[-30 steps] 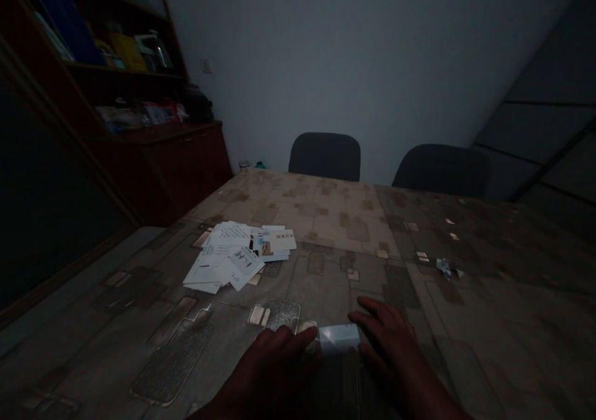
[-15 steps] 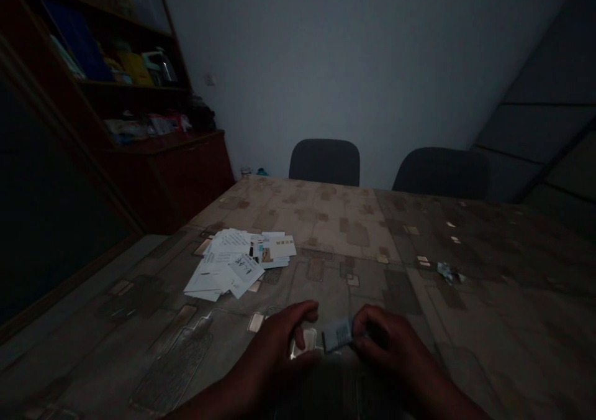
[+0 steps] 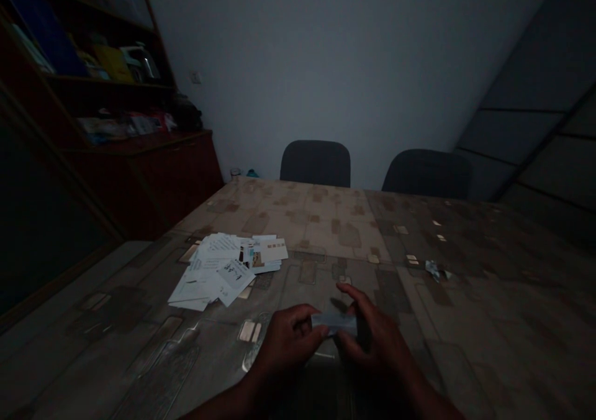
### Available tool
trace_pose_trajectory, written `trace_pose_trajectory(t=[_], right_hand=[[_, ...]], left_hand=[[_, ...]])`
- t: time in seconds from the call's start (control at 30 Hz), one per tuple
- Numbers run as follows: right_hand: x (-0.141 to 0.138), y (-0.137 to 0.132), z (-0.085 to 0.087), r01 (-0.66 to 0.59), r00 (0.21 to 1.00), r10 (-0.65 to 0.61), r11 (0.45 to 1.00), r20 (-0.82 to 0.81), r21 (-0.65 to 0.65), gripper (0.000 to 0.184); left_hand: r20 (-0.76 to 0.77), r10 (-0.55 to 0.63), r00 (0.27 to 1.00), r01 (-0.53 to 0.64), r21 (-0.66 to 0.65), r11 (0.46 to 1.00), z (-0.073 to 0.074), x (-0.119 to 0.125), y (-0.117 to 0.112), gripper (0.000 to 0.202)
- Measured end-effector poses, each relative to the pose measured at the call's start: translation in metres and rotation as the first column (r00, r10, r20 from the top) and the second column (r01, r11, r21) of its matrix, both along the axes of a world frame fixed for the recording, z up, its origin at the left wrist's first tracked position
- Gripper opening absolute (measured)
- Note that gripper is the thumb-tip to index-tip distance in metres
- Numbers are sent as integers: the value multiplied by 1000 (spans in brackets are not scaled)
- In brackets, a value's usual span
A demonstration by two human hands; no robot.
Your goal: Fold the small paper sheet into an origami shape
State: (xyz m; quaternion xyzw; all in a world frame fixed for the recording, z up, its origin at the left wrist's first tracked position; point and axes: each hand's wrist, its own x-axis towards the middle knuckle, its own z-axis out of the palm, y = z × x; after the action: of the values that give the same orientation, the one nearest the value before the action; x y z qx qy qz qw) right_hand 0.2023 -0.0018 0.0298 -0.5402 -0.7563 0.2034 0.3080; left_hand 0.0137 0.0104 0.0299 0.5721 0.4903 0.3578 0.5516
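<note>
Between my two hands, above the near part of the table, is a small pale card [image 3: 334, 323]; it carried print half a second ago, and is blurred now. My left hand [image 3: 291, 339] pinches its left end between thumb and fingers. At its right end, my right hand [image 3: 375, 333] has its thumb against the lower edge, with the index finger raised. Whether the card is folded or a thin packet, I cannot tell. Left of my hands lies a loose, fanned pile of white cards and papers [image 3: 223, 271], some printed or handwritten.
A patterned cloth covers the table [image 3: 321, 221]. A small crumpled scrap [image 3: 433, 271] lies at the right. Two grey chairs [image 3: 315, 162] stand behind the far edge, before the wall. A dark wooden cabinet [image 3: 172, 165] with filled shelves is at the left. The room is dim.
My left hand, apart and open before, has closed on the card's left end. The card has turned more level, and my right index finger has lifted. The view has shifted slightly right.
</note>
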Motion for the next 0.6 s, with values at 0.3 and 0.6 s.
trace_pose_trajectory(t=[0.3, 0.6], right_hand=[[13, 2, 21, 82, 983, -95, 993, -157, -84, 44], [17, 0, 28, -170, 981, 179, 979, -78, 110, 35]], left_hand=[[46, 74, 996, -72, -45, 996, 3, -6, 6, 37], [147, -79, 986, 106, -189, 976, 9, -13, 10, 32]])
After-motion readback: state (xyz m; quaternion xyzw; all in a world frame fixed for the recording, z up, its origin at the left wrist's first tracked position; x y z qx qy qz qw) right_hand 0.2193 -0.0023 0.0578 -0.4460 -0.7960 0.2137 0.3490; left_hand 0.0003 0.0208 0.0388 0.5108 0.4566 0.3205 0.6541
